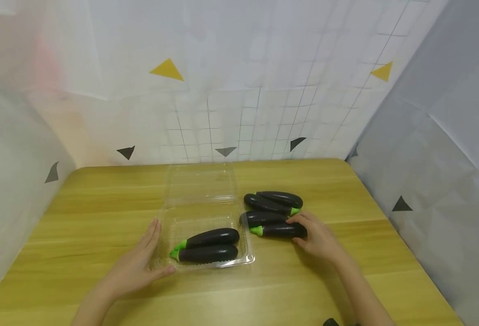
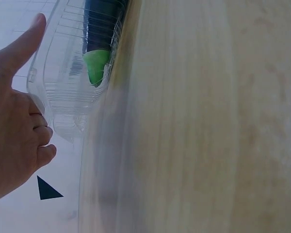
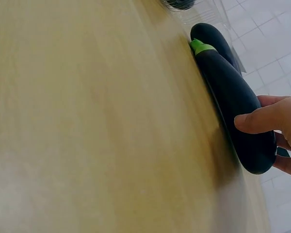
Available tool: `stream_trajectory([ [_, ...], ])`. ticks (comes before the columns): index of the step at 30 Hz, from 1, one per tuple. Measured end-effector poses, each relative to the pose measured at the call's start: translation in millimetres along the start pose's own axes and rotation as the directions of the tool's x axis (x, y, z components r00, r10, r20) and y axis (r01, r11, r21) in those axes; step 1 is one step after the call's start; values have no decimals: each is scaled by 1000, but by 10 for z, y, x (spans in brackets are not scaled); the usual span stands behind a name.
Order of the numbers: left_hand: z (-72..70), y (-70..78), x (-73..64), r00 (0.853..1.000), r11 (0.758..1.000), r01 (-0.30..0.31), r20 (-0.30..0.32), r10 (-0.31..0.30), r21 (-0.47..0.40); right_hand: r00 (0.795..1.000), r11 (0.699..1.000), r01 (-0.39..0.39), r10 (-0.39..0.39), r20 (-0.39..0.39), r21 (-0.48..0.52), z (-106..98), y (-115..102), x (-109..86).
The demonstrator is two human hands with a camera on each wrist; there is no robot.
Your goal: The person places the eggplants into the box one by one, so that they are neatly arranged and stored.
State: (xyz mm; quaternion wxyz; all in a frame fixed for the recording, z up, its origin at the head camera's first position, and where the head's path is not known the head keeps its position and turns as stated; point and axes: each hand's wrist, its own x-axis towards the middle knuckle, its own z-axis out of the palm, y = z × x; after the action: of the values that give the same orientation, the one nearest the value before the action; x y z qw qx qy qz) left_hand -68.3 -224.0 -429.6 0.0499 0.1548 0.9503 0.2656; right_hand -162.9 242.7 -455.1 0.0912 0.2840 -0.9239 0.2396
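With the left hand (image 1: 140, 261) straight-fingered at the left side of the box (image 1: 245, 246), steady lightly; with the right hand (image 1: 317, 236) gripping the near eggplant (image 1: 281, 230) toward its blunt end, right of the box, avoid squeezing harder than needed. Judging by the pair (image 1: 212, 237) inside, probably loading: lift clear of the table (image 1: 80, 235) (cannot tell whether off it) instead of dragging. Cross the box's right wall with room to spare; seemingly thin plastic, likely to skid if knocked. Leave the lid (image 1: 200, 181) folded back. Lower into the bare strip behind the pair lying along the front. Spare the three eggplants (image 1: 267, 204) clustered behind from a nudge. Finish with the green stem (image 1: 257, 231) pointing left, matching the pair.
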Motion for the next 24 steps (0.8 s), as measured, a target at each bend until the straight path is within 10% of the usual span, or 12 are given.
stream_trajectory([
  [12, 15, -13, -13, 1000, 1000, 11, 4, -11, -3, 991, 998, 50, -44, -129, 48, -213, -112, 102],
  [24, 16, -17, -1, 1000, 1000, 8, 7, -8, -4, 986, 988, 147, -143, -80, 39, -296, -666, 440],
])
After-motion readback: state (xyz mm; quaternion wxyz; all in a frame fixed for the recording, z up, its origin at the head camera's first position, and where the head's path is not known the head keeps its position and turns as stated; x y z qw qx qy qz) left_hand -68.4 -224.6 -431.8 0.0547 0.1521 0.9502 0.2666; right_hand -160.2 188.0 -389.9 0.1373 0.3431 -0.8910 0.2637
